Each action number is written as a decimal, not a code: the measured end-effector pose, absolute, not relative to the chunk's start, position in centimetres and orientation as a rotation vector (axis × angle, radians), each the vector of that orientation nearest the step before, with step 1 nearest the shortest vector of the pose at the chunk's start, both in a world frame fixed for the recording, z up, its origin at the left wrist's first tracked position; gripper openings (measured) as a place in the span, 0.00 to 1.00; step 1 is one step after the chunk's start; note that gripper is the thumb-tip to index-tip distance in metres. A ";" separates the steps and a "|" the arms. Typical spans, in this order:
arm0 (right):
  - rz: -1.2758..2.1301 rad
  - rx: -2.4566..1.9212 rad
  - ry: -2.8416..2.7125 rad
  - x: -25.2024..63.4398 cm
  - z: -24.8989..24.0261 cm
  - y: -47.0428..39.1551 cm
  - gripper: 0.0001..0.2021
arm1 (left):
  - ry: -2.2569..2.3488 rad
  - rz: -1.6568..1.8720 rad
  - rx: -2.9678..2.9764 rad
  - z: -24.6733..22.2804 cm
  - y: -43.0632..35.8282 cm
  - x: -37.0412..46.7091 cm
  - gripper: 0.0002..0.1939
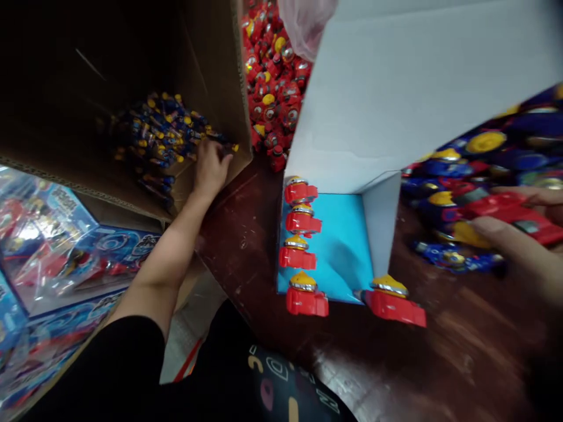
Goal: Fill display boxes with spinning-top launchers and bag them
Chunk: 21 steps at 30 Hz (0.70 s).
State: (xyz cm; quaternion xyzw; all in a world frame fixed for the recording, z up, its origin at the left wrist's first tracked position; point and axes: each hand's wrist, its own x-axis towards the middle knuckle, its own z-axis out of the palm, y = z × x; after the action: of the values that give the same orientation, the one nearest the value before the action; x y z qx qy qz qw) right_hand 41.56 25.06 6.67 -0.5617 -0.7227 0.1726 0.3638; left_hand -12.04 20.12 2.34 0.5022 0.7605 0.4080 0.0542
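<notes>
My left hand (212, 167) reaches into a deep cardboard box (215, 64), its fingers curled down at the edge of a pile of small blue-and-yellow toy pieces (160, 132). What its fingertips grip is hidden. At the right edge, my right hand (523, 240), blurred, is closed around a red toy launcher (514, 214). Between my hands stands a white carton (422, 76) with a bright blue inner face (343, 234). Red toy launchers (301, 223) with yellow-and-silver tops line its left side, and one more red launcher (396, 302) sits at its near right corner.
Loose red toys (275, 88) are heaped behind the carton, beside a pinkish plastic bag (308, 23). Blue-and-yellow toys (479, 146) pile up at the right. Packaged toy sets (79, 234) lie at the left. The work surface (250, 223) is dark reddish brown.
</notes>
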 end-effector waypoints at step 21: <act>0.699 -0.678 -2.206 32.6 13.5 10.6 0.13 | 0.932 1.169 1.724 9.8 5.9 6.5 0.12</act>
State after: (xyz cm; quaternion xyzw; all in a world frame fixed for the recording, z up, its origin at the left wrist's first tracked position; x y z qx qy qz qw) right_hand 32.64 10.60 13.52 -0.2626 -0.8545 0.2706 0.3572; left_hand 6.47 5.95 9.80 0.6868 0.3711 0.4658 0.4167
